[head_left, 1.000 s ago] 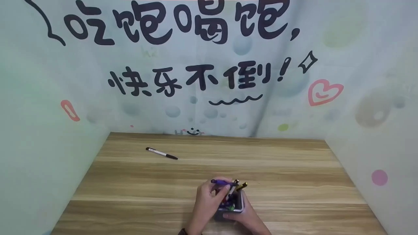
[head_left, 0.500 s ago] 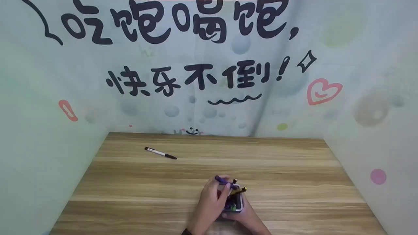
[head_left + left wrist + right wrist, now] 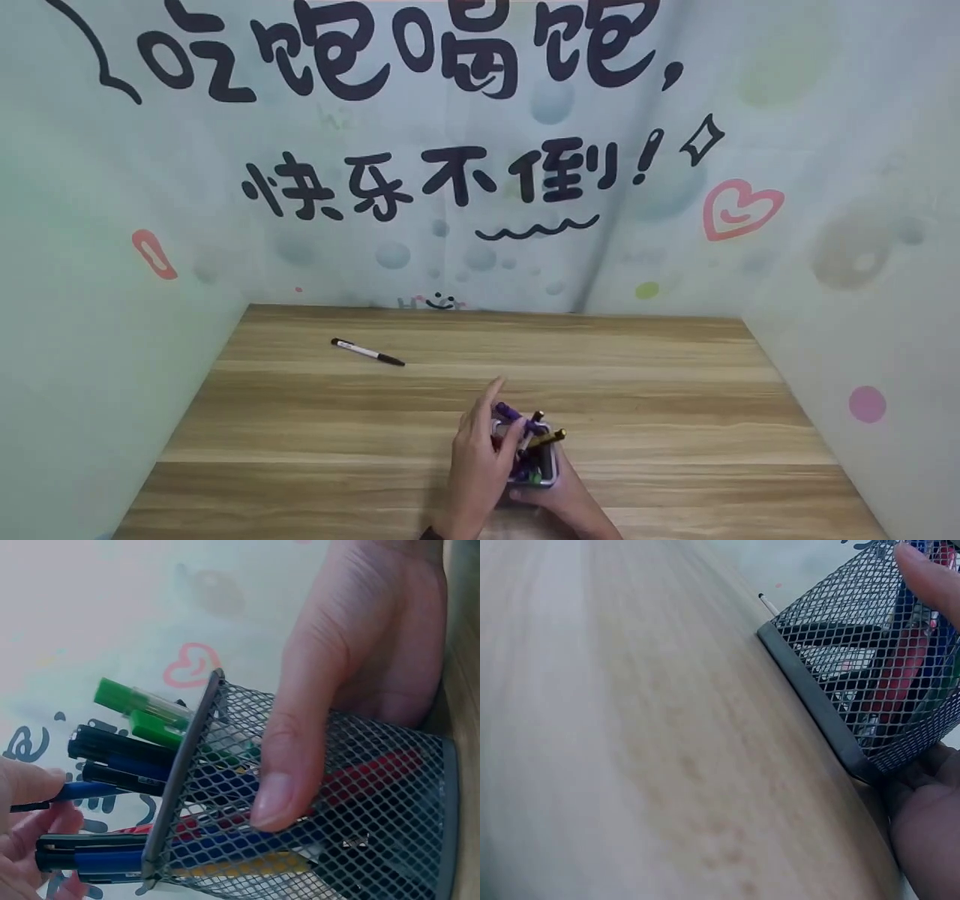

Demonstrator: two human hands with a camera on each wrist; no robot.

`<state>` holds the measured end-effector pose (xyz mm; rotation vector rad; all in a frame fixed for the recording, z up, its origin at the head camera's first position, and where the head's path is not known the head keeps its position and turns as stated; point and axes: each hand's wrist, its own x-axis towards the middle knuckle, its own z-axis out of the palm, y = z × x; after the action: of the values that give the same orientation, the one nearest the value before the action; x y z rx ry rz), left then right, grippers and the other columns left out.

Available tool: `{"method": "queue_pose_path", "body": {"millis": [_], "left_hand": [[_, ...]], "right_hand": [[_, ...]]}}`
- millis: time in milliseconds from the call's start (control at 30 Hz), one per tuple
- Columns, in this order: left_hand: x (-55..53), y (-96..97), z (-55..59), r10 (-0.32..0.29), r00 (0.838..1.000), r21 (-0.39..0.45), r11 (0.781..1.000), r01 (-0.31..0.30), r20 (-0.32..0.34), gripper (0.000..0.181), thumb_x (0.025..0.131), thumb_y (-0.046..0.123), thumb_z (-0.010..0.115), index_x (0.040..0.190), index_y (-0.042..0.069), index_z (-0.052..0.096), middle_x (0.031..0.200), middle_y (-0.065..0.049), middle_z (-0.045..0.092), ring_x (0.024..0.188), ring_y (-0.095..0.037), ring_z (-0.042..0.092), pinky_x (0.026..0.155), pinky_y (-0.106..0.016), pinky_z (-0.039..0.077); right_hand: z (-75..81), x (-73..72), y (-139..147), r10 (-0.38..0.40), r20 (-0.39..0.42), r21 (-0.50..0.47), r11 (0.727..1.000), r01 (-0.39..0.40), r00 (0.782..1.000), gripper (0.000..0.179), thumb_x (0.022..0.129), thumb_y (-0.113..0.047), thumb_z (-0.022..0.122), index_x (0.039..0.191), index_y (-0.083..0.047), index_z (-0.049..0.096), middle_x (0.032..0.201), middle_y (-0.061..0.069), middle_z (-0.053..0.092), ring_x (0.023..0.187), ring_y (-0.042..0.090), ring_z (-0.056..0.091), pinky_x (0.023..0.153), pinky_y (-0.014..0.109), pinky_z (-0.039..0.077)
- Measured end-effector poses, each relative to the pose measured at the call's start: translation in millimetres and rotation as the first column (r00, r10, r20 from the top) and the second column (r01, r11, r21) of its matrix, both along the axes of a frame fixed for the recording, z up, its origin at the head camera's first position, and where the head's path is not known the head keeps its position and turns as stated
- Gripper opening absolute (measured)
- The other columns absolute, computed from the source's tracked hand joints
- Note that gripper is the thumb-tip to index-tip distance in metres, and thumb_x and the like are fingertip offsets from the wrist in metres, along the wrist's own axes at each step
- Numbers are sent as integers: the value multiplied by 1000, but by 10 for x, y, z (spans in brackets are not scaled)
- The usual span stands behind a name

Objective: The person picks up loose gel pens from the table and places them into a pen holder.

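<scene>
A black mesh pen holder [image 3: 375, 787] leans tilted, with several pens standing in its mouth. My right hand [image 3: 559, 491] grips it from the right, thumb [image 3: 277, 787] across the mesh and fingers at its lower edge in the right wrist view. My left hand [image 3: 476, 450] is at the mouth. Its index finger points straight up, and the thumb lies close against a purple-blue pen [image 3: 507, 411] that slants out of the holder. A gold-barrelled pen [image 3: 547, 439] leans out to the right. Green-capped and dark-capped pens [image 3: 112, 696] stick out in the left wrist view.
A white pen with black ends [image 3: 367, 352] lies on the wood-grain table [image 3: 660, 390] at the back left. Printed cloth walls [image 3: 442, 255] with large black characters enclose the back and both sides.
My left hand has lowered the purple-blue pen into the holder, and its index finger has straightened away from it. The gold-barrelled pen has tipped lower. My right hand keeps its grip.
</scene>
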<state>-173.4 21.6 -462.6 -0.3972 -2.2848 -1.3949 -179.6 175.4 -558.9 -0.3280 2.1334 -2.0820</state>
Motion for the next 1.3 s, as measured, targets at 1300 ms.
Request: {"method": "queue_pose_path", "body": {"millis": [1300], "left_hand": [[-352, -613, -246, 87, 980, -156, 986, -58, 180, 39, 94, 23, 50, 131, 12, 50, 139, -16, 45, 126, -40, 41, 105, -59, 27]], "right_hand": [[51, 31, -5, -57, 54, 111, 992, 51, 997, 96, 67, -9, 78, 143, 0, 20, 141, 25, 38, 131, 37, 36, 111, 53, 18]]}}
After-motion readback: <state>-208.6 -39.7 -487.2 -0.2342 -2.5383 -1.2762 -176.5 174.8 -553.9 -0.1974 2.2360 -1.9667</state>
